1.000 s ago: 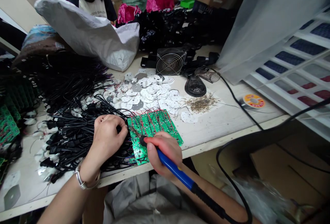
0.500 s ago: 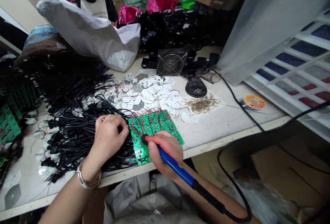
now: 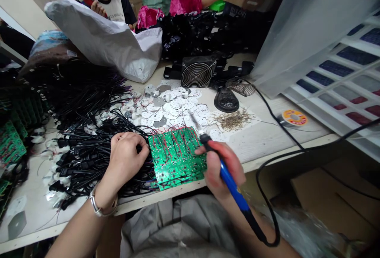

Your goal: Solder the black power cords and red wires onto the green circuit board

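Observation:
A green circuit board (image 3: 178, 157) with red wires lies at the bench's front edge. My left hand (image 3: 126, 157) rests closed at the board's left edge, pinching thin black wires there, on top of a heap of black cables (image 3: 89, 151). My right hand (image 3: 221, 163) grips a blue-handled soldering iron (image 3: 230, 181). The iron's tip is lifted clear of the board and points up and left, just past the board's right corner. Its black cord loops off to the right.
White round LED boards (image 3: 172, 109) are scattered behind the green board. A small fan (image 3: 196, 72), an iron stand (image 3: 226, 99), a solder spool (image 3: 293, 117) and wire clippings lie further back. A white bag (image 3: 107, 40) and another person sit beyond. More green boards (image 3: 12, 143) stack at left.
My right hand has lifted the soldering iron off the green board and swung it to the right, past the board's right corner. My left hand has stayed in place.

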`<state>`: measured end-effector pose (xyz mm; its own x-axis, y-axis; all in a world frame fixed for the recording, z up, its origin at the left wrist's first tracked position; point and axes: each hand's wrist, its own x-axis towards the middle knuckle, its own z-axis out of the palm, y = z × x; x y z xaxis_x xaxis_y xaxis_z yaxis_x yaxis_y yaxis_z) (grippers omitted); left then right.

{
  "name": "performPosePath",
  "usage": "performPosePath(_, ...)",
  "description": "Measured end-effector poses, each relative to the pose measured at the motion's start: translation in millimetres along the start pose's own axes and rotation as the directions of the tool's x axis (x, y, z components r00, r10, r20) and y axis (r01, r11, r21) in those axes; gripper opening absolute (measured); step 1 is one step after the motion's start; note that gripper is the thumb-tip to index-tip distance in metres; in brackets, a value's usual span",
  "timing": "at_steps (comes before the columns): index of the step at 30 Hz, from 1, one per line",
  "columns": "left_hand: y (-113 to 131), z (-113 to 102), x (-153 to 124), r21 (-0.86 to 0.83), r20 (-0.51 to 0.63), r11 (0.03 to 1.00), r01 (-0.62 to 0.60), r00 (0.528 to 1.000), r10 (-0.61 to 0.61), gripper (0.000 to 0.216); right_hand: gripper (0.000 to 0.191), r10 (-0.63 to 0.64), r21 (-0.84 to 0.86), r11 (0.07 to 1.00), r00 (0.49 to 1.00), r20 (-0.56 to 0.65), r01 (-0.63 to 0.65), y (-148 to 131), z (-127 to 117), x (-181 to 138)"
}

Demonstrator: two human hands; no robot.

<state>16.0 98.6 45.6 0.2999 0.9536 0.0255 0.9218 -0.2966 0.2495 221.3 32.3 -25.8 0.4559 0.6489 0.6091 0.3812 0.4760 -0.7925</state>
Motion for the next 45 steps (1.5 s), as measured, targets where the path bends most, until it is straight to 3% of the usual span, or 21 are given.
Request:
performPosePath(5, 0, 0, 0, 0.009, 0.004, 1.0, -0.001, 1.0, 0.001, 0.017, 0.022, 0.073, -0.058, 0.995, 0.991, -0.115, -0.08, 32, -19, -10)
performPosePath(16, -1, -1, 1, -0.004, -0.003, 1.0, 0.002, 1.0, -0.002, 0.018, 0.022, 0.094, -0.072, 0.993, 0.996, -0.013, -0.094, 49, -25, -23)
performPosePath(24, 1, -3, 0, 0.008, 0.01, 1.0, 0.012, 1.0, -0.012, 0.017, 0.024, 0.038, -0.058, 0.998, 0.999, -0.023, -0.039, 48, -25, -22)
performPosePath(41, -1, 0, 1, 0.027, 0.003, 1.0, -0.008, 1.0, 0.008, 0.014, 0.023, 0.046, -0.067, 0.997, 0.998, -0.032, -0.048, 48, -25, -23)
performPosePath(45, 0, 1, -5, 0.072, -0.029, 0.996, -0.058, 0.998, 0.06, 0.013, 0.022, 0.022, -0.053, 0.998, 0.999, -0.04, -0.024, 44, -26, -20)
